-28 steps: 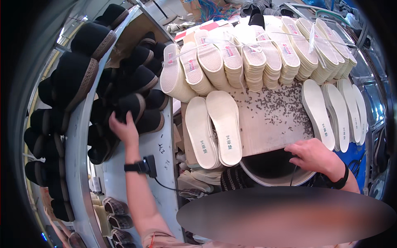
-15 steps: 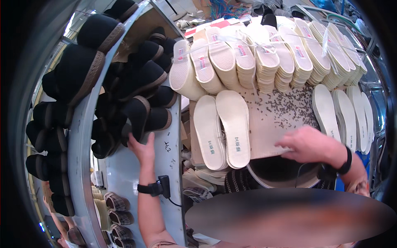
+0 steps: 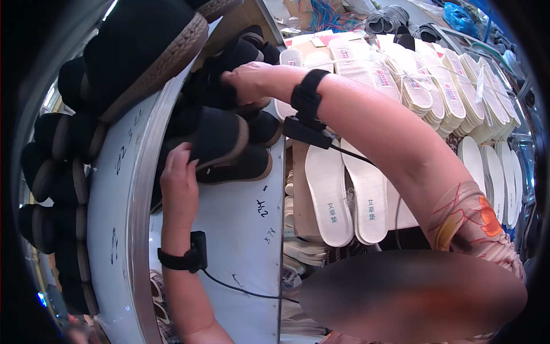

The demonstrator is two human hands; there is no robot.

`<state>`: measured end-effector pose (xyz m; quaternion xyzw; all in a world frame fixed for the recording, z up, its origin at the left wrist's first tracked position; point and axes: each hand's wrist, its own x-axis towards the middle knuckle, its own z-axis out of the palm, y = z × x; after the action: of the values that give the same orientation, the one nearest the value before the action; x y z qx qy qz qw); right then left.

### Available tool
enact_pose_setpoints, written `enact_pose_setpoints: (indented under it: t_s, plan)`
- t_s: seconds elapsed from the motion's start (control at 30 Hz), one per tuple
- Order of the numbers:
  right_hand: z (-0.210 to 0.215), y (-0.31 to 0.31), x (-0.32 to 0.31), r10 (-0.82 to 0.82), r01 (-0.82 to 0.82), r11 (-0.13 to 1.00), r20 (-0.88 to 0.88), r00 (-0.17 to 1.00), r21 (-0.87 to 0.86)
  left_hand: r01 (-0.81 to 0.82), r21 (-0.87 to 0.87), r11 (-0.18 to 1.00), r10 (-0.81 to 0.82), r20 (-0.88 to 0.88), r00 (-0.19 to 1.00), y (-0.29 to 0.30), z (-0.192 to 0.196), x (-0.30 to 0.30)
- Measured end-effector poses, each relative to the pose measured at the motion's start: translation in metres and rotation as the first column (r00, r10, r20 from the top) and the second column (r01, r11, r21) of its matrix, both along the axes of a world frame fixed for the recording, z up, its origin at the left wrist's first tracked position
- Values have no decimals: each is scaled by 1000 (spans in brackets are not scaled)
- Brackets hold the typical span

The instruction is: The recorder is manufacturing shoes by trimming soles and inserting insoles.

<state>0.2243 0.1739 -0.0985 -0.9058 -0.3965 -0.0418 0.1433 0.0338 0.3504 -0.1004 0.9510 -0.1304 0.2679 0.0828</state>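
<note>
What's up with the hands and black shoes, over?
Left hand at a black shoe, grip unclear. Right hand at shoes farther back, grip unclear too. Other shoes crowd around them.

Bright, whitish light; upper insoles nearly washed out. Black shoes deep in shadow. Fisheye edges bent, corners dark.

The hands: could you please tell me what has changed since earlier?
The right hand has moved from the board's edge leftward to the black shoes on the shelf; its grip is unclear. The left hand stays at the shoes; cream insoles stay on the board.
</note>
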Motion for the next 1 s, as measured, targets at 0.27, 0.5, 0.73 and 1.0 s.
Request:
enact_pose_setpoints:
  t_s: [0.27,0.5,0.73,1.0]
  plan:
    - [21,38,-27,244,-203,968,359,901,-146,27,9,1000,-26,-110,994,10,-29,16]
    - [27,55,-55,152,-132,973,93,984,-191,-385,-215,897,399,24,917,15,-89,-21]
    - [25,67,-32,4,20,996,254,967,-92,-646,-347,680,463,-480,745,-27,-137,31]
    - [13,52,-15,1,35,990,261,965,-136,-668,-394,631,461,-502,732,-56,-119,32]
